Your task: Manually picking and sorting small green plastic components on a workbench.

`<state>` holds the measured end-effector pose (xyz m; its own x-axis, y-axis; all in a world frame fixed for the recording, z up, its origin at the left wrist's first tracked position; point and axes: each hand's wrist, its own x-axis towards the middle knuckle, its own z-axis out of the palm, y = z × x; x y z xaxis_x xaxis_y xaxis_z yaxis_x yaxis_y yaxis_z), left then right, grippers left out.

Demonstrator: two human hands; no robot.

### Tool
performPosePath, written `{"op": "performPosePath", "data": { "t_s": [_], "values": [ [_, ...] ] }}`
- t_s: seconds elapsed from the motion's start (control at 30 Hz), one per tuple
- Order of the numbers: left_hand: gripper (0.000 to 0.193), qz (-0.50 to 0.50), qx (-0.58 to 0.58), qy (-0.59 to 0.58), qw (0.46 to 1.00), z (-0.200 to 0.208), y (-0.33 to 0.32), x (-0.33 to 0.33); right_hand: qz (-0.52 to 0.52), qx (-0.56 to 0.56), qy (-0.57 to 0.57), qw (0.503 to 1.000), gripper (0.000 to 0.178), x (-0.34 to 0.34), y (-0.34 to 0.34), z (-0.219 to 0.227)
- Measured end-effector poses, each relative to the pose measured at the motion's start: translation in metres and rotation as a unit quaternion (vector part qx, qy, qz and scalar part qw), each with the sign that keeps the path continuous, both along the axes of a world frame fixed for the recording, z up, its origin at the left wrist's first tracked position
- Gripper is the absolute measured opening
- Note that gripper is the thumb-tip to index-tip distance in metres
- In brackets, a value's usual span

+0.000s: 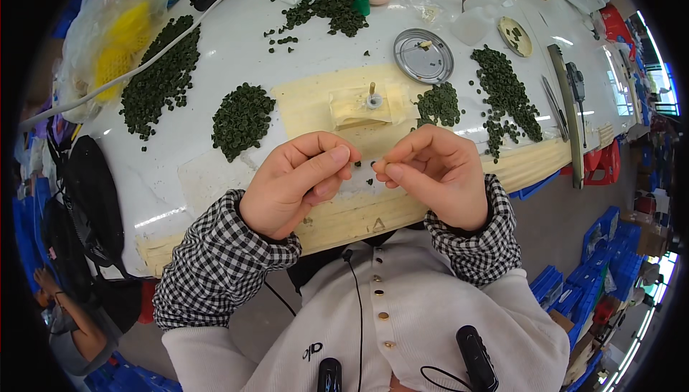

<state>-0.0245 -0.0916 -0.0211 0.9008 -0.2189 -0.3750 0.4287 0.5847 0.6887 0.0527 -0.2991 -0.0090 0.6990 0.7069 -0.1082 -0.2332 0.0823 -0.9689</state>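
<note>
My left hand (298,182) is closed in a pinch, thumb against forefinger, above the table's near edge. Facing it, a small gap away, my right hand (441,177) is pinched too. Tiny dark specks show at both sets of fingertips; whether they are held or lie on the table behind, I cannot tell. A loose small dark part (369,181) lies below the gap. Just beyond the hands sits a taped block with an upright metal pin (372,95). Piles of small dark green round parts lie around it, one left (242,121) and a smaller one right (438,104).
A round metal lid (423,55) and a shallow dish (515,37) stand farther back. Larger green piles lie far left (161,73) and right (504,94). Tweezers (555,109) rest beside a long bar (567,116). A white cable (143,67) crosses the left side.
</note>
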Motion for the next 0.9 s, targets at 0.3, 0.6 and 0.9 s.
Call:
{"op": "performPosePath", "data": {
  "t_s": [0.3, 0.6, 0.9],
  "values": [
    [0.016, 0.011, -0.013, -0.009, 1.000, 0.001, 0.000, -0.001, 0.006, 0.026, 0.059, 0.998, 0.012, 0.002, 0.000, 0.001],
    [0.017, 0.017, -0.027, -0.016, 0.999, 0.002, -0.001, 0.000, 0.014, 0.025, 0.034, 0.999, 0.012, 0.003, 0.002, -0.003],
    [0.018, 0.018, -0.033, -0.016, 0.999, -0.001, -0.001, -0.001, 0.006, 0.027, -0.087, 0.996, 0.013, 0.001, 0.009, -0.009]
  ]
}}
